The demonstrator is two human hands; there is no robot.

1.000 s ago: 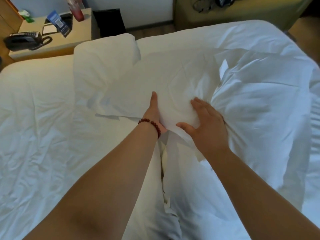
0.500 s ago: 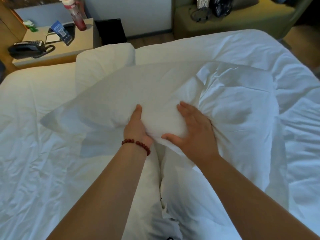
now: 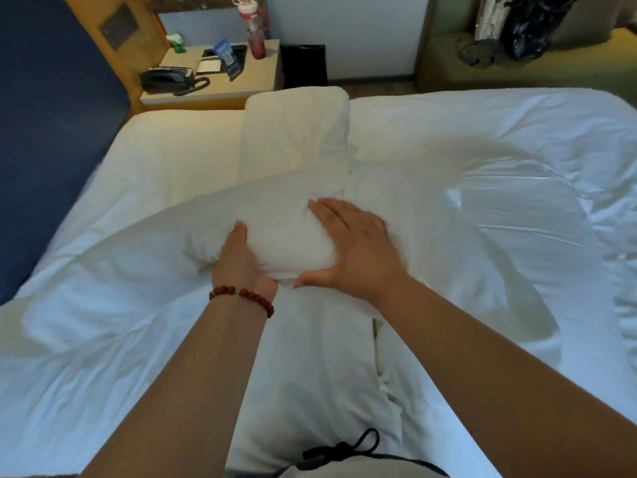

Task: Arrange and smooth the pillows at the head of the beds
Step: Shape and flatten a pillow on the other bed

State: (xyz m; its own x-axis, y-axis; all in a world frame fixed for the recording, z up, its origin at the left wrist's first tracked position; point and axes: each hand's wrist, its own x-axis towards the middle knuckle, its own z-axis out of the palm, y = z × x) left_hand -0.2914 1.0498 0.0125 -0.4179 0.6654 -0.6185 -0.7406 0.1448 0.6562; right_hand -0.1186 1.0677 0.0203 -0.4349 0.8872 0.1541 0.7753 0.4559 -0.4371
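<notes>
A white pillow (image 3: 289, 243) lies crosswise over the white bed (image 3: 103, 357), its near end bunched between my hands. My left hand (image 3: 241, 260) grips that end from the left, thumb up along the side and fingers hidden underneath. My right hand (image 3: 351, 250) holds it from the right, with fingers spread over the top and the thumb tucked under the front edge. A second white pillow (image 3: 296, 132) lies lengthwise just beyond, touching the far side of the held one. The pillow's long left part stretches toward the blue headboard (image 3: 51, 132).
A crumpled duvet (image 3: 517, 219) covers the bed's right side. Beyond the bed's far edge stands a wooden nightstand (image 3: 262, 77) with a black telephone (image 3: 169, 79), a red bottle (image 3: 255, 32) and cards. A black bin (image 3: 303, 65) sits beside it, and a bench with bags (image 3: 517, 29) at far right.
Both hands have pushed the pillow forward and swung it leftward toward the headboard. It now reaches the far pillow, and more of the nightstand and headboard has come into view.
</notes>
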